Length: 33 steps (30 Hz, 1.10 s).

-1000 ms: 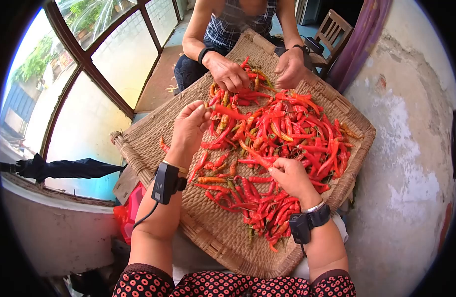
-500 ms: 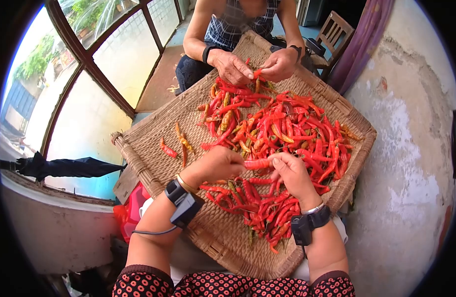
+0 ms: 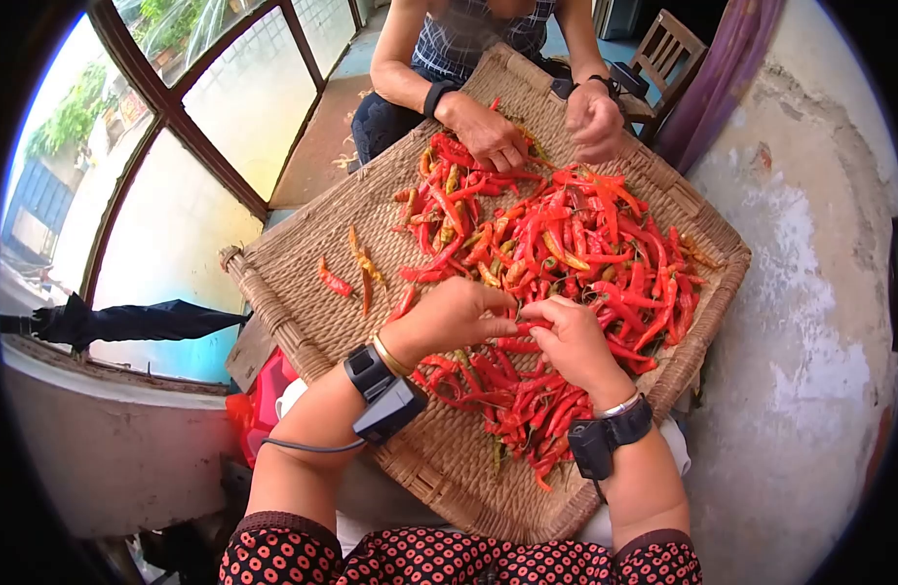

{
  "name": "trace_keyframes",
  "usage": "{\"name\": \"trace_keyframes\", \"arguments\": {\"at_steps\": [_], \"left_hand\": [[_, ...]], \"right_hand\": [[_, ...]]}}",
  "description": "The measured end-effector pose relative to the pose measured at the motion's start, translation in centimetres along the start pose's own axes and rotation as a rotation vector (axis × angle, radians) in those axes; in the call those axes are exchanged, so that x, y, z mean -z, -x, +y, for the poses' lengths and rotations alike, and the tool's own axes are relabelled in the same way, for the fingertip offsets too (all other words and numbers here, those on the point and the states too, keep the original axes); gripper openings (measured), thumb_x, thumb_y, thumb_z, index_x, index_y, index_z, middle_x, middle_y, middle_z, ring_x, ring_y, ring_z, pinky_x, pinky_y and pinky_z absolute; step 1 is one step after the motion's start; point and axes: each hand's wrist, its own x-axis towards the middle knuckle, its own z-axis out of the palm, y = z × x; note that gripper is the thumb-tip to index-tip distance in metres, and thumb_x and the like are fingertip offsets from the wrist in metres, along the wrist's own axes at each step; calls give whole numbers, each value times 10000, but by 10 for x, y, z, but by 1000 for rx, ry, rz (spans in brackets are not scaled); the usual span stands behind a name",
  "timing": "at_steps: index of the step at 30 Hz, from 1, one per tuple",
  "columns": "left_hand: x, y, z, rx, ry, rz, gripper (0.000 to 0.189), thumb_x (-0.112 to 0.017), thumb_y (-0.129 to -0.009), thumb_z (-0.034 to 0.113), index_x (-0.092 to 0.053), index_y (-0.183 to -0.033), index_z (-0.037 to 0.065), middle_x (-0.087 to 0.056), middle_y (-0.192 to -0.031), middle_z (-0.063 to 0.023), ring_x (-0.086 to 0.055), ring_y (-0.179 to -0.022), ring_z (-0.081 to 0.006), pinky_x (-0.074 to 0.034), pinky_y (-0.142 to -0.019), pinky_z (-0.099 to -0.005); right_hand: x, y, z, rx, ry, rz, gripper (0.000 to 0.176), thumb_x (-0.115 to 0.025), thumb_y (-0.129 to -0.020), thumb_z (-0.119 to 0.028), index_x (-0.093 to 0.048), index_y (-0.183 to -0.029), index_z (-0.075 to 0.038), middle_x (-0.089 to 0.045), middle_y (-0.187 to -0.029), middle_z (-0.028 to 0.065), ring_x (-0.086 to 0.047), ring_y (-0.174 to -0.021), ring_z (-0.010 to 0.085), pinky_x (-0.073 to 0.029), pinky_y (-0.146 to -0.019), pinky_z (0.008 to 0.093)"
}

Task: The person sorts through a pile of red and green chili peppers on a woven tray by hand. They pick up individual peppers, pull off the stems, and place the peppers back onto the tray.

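My left hand [image 3: 454,317] is closed above the red chili peppers [image 3: 541,405], and a red chili [image 3: 402,303] juts out from under its left side, apparently held in the curled fingers. Close to its fingertips, my right hand [image 3: 573,341] is pinched, thumb against fingers; whatever lies in that pinch is too small to make out. Both hands hover over the gap between a smaller near pile and the larger far pile [image 3: 614,244]. The peppers lie on a woven tray [image 3: 303,283] with a thick rim. Both my wrists carry strapped black devices.
Opposite me, a person's hand [image 3: 483,136] reaches into the far pile while their other hand [image 3: 595,122] is raised beside it. A few loose chilies [image 3: 335,279] lie on the tray's left. A folded umbrella [image 3: 156,324], wooden chair [image 3: 666,58] and wall [image 3: 790,292] surround us.
The chili stretched between my hands is no longer there; one now juts from my left hand's far side. My hands moved slightly right. The other person's hands separated, one lowering onto the pile.
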Motion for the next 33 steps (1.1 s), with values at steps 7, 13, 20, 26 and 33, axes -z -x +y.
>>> {"name": "trace_keyframes", "arguments": {"at_steps": [7,13,20,26,33], "left_hand": [[10,5,7,169,-154,-238,238,-665,-755,200,-638,-920,32,-605,-686,-121,-593,-622,-165,-463,-599,-310],[26,-8,-23,308,98,462,211,-628,-821,164,-624,-945,-6,-621,-776,-46,-557,-663,-115,-462,-588,-261],[-11,8,-4,2,-174,-103,307,-658,-716,134,-606,-1005,43,-608,-878,-151,-603,-778,-279,-487,-695,-355],[-23,9,-3,-6,-272,-362,381,-643,-706,164,-575,-1065,55,-603,-856,-170,-589,-803,-334,-470,-715,-412],[-21,12,0,-1,-309,-313,353,-634,-724,209,-580,-1044,69,-610,-795,-165,-596,-752,-335,-473,-671,-426]], "right_hand": [[-4,0,-7,-139,-542,243,140,-529,-803,42,-594,-922,8,-575,-794,60,-578,-605,98,-456,-513,225],[-5,4,15,37,-73,-154,233,-648,-749,-184,-621,-918,-25,-560,-923,132,-592,-791,288,-474,-710,357],[-8,12,-2,-82,336,-542,407,-649,-748,-268,-568,-1070,-33,-469,-1122,168,-530,-979,348,-435,-838,401],[-16,13,15,34,161,-565,326,-633,-760,-246,-589,-990,-17,-488,-1029,194,-510,-969,360,-421,-841,417],[-19,13,15,-15,100,-398,283,-641,-748,-225,-620,-922,-4,-505,-1006,176,-525,-940,342,-430,-825,402]]}}
